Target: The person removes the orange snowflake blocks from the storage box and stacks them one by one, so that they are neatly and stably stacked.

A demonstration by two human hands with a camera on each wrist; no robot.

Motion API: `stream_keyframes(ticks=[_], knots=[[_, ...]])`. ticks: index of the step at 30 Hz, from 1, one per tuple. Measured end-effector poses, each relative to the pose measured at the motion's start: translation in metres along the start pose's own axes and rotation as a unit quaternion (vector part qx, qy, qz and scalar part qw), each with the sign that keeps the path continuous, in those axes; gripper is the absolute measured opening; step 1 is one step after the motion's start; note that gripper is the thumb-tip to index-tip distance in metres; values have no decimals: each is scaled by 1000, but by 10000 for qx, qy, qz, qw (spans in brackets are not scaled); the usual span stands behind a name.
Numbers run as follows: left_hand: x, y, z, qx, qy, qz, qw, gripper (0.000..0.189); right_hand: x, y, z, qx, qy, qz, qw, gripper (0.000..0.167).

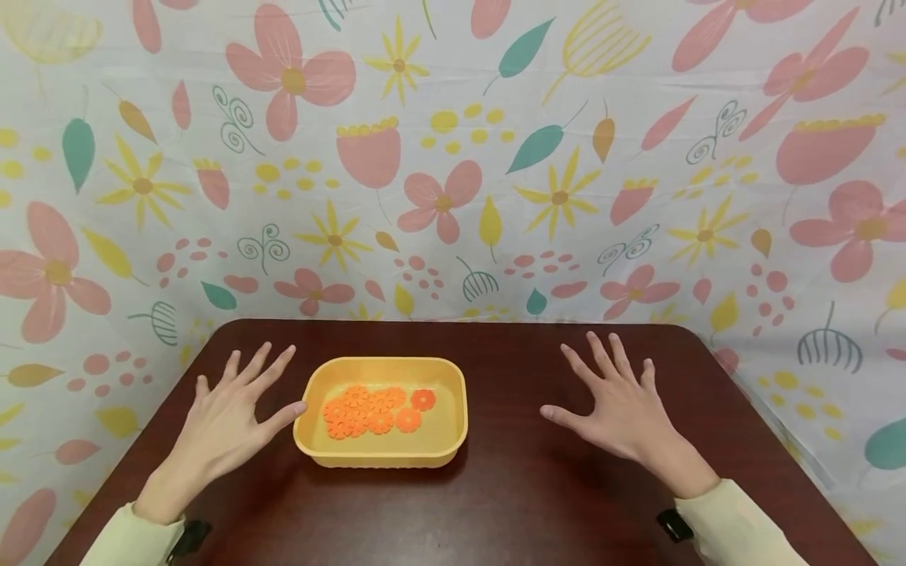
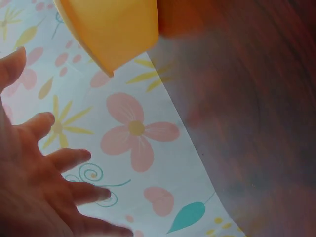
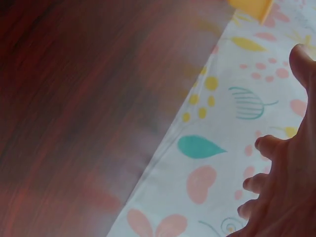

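Note:
A yellow rectangular tub [image 1: 439, 444] stands on the table, left of the middle. Inside it, several flat orange flower-shaped pieces [image 1: 382, 422] lie in a cluster towards its left, with a redder one [image 1: 423, 399] at the right of the group. My left hand [image 1: 230, 420] is spread with fingers apart, its thumb tip overlapping the tub's left rim in the head view. In the left wrist view the tub [image 2: 118, 29] shows above the spread fingers. Well to the tub's right, my right hand [image 1: 623, 409] is spread too, holding nothing.
The dark reddish-brown table [image 1: 510, 511] has rounded far corners. Behind it hangs a white cloth [image 1: 453, 259] printed with flowers and leaves. Dark bands [image 1: 675, 525] circle both wrists at the pale sleeves [image 1: 736, 523].

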State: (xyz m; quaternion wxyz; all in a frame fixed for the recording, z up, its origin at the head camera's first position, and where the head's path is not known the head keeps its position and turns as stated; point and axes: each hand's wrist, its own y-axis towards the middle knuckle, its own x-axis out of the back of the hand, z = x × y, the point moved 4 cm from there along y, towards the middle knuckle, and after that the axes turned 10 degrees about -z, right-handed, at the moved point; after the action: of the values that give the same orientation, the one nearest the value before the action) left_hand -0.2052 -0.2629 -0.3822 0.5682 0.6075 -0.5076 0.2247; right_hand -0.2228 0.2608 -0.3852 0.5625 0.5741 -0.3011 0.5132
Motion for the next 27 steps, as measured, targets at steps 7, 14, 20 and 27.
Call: stream_keyframes(ticks=[7,14,20,27], knots=[[-1,-6,-6,82,-625,-422,9971,90,2,5,25,361,704,-82,9968,107],[-4,-10,-13,445,-1023,-391,9930,92,4,20,62,1012,1426,-160,9845,98],[-13,-16,-23,555,-1275,129,9902,105,-2,33,93,1513,2257,389,9616,88],[-24,-20,-31,616,-1538,466,9851,111,-21,51,127,1854,2377,848,9497,79]])
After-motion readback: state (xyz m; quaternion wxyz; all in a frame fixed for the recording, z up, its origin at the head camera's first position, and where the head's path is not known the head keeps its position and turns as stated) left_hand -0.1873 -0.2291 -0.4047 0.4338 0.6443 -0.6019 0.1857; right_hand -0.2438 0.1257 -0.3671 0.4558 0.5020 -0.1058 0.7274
